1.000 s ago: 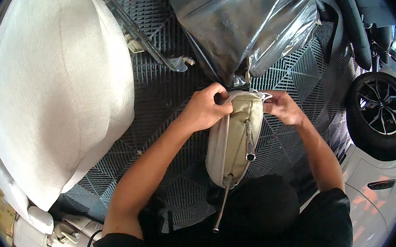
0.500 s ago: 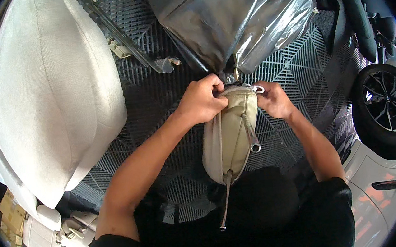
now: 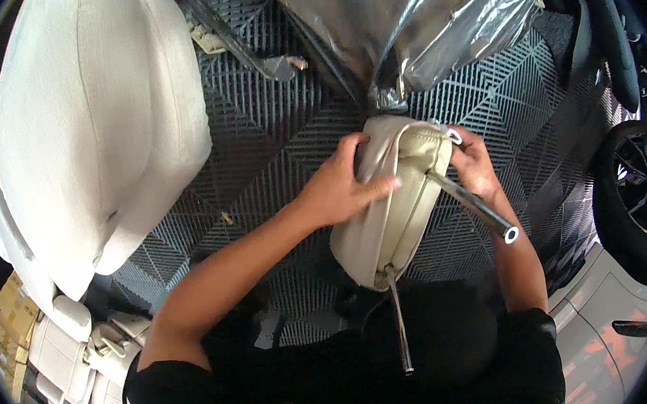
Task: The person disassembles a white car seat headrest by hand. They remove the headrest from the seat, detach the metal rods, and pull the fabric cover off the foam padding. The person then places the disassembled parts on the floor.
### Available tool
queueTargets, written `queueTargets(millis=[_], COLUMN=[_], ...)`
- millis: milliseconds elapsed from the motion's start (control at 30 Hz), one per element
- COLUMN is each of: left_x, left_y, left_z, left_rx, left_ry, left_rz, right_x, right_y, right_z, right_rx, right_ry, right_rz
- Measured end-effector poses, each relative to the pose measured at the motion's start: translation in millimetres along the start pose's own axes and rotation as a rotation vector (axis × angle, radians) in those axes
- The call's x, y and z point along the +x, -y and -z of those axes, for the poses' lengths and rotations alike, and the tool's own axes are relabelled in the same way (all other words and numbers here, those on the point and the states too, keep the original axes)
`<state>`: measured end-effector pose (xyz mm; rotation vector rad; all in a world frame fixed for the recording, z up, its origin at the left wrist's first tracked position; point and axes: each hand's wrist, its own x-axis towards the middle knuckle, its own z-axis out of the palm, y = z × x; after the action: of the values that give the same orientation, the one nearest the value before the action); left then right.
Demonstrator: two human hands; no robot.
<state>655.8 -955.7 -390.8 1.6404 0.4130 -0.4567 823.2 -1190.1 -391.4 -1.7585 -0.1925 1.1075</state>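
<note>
Clamping the beige headrest (image 3: 405, 221) in your left hand (image 3: 333, 192), your right hand (image 3: 478, 169) beside a white loop (image 3: 455, 136), its grip unclear, you hold it above ribbed flooring (image 3: 275, 148), cover (image 3: 361, 239) apparently on, fastening between 2 metal posts (image 3: 480, 209) unconfirmed.

The headrest (image 3: 401, 214) is now turned, its metal rods (image 3: 473, 205) swung farther right, and the left hand (image 3: 340, 190) spreads wider along its pale side.

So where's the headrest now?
In the head view, the headrest is right of centre, between the left hand and right hand, below the black plastic.
</note>
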Motion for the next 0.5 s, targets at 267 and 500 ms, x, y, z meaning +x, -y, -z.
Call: queueTargets(millis=[267, 500], left_x=[-37, -29], left_y=[-5, -14], left_z=[-7, 23], left_rx=[0.004, -0.068], left_ry=[0.141, 0.283], left_rz=[0.038, -0.076], right_x=[-27, -28], right_y=[24, 45], right_z=[-8, -22], right_rx=[0.124, -0.270], right_ry=[0.007, 0.022], right_rz=[0.143, 0.132])
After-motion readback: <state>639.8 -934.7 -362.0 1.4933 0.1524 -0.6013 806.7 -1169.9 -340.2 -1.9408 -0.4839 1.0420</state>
